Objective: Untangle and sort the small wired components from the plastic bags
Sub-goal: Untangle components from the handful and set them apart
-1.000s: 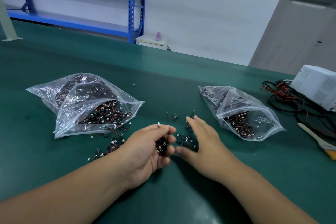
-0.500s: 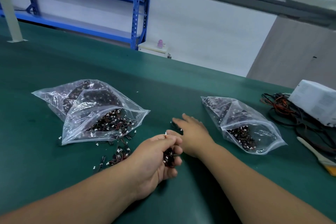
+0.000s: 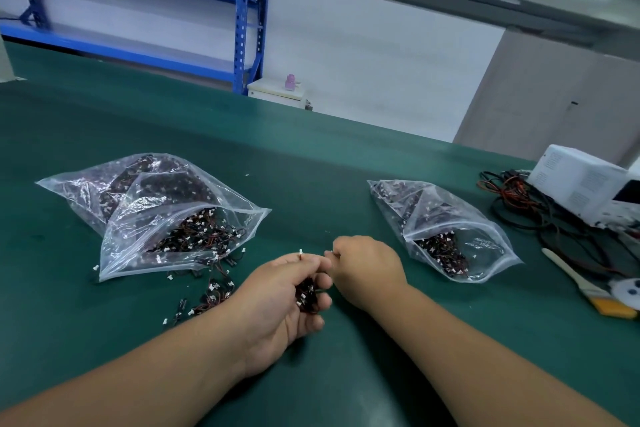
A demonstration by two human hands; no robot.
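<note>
Two clear plastic bags lie on the green mat. The large bag (image 3: 156,218) at the left is open towards me, with small black-and-red wired components with white plugs spilling from its mouth into a loose pile (image 3: 211,295). A smaller bag (image 3: 440,229) at the right holds more of them. My left hand (image 3: 287,298) grips a bunch of wired components (image 3: 306,295) in its curled fingers, one white plug sticking up at the fingertips. My right hand (image 3: 367,267) is curled just right of it, knuckles up, touching the left fingertips; what it pinches is hidden.
A white device (image 3: 585,184) stands at the far right with a tangle of black and red cables (image 3: 526,204) beside it. A brush with a pale handle (image 3: 581,277) lies near the right edge. Blue shelving (image 3: 242,28) stands beyond the table.
My right hand has drawn back from the mat, where it lay flat on loose components, and curled up against the left fingertips. The left hand still holds its bunch.
</note>
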